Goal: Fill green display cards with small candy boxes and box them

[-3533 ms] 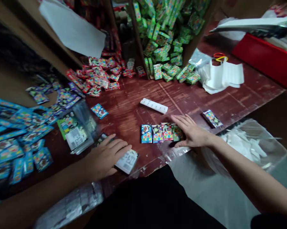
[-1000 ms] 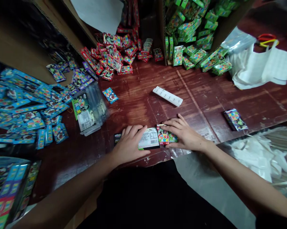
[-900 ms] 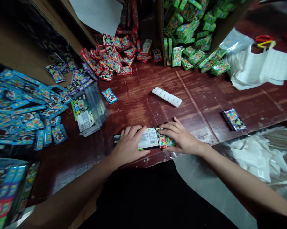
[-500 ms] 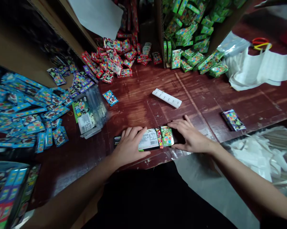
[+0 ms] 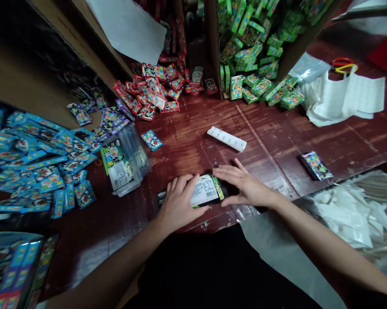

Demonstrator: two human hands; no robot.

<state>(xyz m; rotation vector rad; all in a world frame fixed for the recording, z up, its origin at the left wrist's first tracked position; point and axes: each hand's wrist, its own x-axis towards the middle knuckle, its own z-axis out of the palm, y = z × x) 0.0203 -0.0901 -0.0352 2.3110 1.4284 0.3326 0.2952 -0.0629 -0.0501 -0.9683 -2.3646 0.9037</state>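
Note:
On the table edge in front of me lies a flat printed package (image 5: 203, 191) with a white barcode label. My left hand (image 5: 180, 204) is closed over its left part, the thumb along the near side and the fingers on the far side. A small green box (image 5: 219, 189) sits mostly inside the package's right end, with only a strip showing. My right hand (image 5: 245, 186) has thumb and fingertips at the two corners of that strip. A white ridged strip (image 5: 227, 138) lies beyond my hands, and a blue packet (image 5: 151, 140) further left.
Piles of blue packets (image 5: 59, 152), red packets (image 5: 154, 88) and green boxes (image 5: 251, 56) spill from cardboard boxes. Flat clear packages (image 5: 124, 161) lie at left. A dark packet stack (image 5: 316, 165), white sheets (image 5: 333, 96) and scissors (image 5: 344, 65) are at right.
The small green box has slid left into the package, and the red one beside it is now out of sight. My right hand has moved left with it.

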